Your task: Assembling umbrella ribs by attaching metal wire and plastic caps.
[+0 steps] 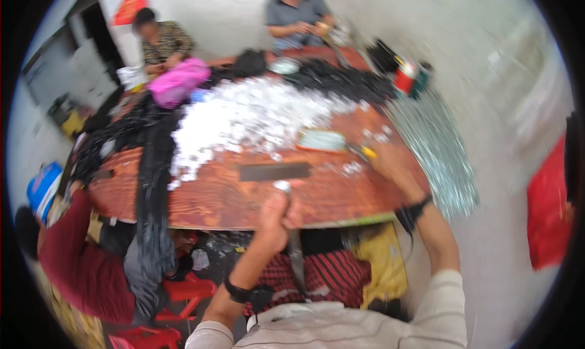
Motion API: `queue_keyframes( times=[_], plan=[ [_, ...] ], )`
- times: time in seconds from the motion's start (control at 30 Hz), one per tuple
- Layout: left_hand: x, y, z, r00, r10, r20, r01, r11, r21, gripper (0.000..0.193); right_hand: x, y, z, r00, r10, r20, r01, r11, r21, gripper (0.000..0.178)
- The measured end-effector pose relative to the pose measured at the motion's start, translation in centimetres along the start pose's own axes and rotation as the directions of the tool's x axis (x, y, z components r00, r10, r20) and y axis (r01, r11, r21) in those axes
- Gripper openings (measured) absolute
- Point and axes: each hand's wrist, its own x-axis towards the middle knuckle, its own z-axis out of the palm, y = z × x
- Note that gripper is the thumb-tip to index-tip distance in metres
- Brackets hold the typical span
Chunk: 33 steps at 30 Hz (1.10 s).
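Hands at work over the near edge of a crowded round wooden table (213, 202).

The left hand (277, 212) is closed around a small white piece (282, 185) at the near edge, with a dark strap (296, 260) hanging from it below the tabletop. The right hand (390, 163) reaches toward the right edge, near something yellow (368, 152), too blurred to show its grip. Between the hands lies a flat dark strip (274, 171); beyond it a pale tray (321, 140). A heap of white pieces (244, 120) covers the middle, and black straps (152, 166) trail over the left edge. Two people sit at the far edge; a person in a red sleeve (73, 257) sits left.
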Motion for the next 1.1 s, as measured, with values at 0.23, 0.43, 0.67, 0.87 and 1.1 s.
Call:
queue_keyframes(
  times=[0.23,0.43,0.67,0.87,1.1],
  plan=[
    [-0.8,0.0,0.1,0.991,0.035,0.131,-0.030,0.999,-0.040,0.049,-0.8,-3.0,-2.9,0.997,0.036,0.062,-0.038,0.999,0.032,0.026],
    [0.0,0.1,0.1,0.991,0.018,0.136,-0.012,0.999,-0.044,0.050,0.4,-1.0,-1.0,1.000,-0.012,-0.021,0.012,0.999,0.029,0.024],
    [0.2,0.1,0.0,0.990,0.022,0.138,-0.016,0.999,-0.042,0.049,0.6,0.2,0.2,0.987,0.009,-0.160,-0.011,1.000,-0.011,0.017],
    [-0.2,-0.2,-0.1,0.983,0.014,0.181,0.004,0.995,-0.100,0.045,-0.2,-0.6,-1.3,0.977,0.077,-0.197,-0.071,0.997,0.034,0.019],
    [-0.2,0.8,1.4,0.997,-0.068,0.032,0.063,0.987,0.145,0.027,-3.8,-8.1,-5.0,0.951,-0.199,-0.235,0.281,0.872,0.401,0.011]
  ],
)
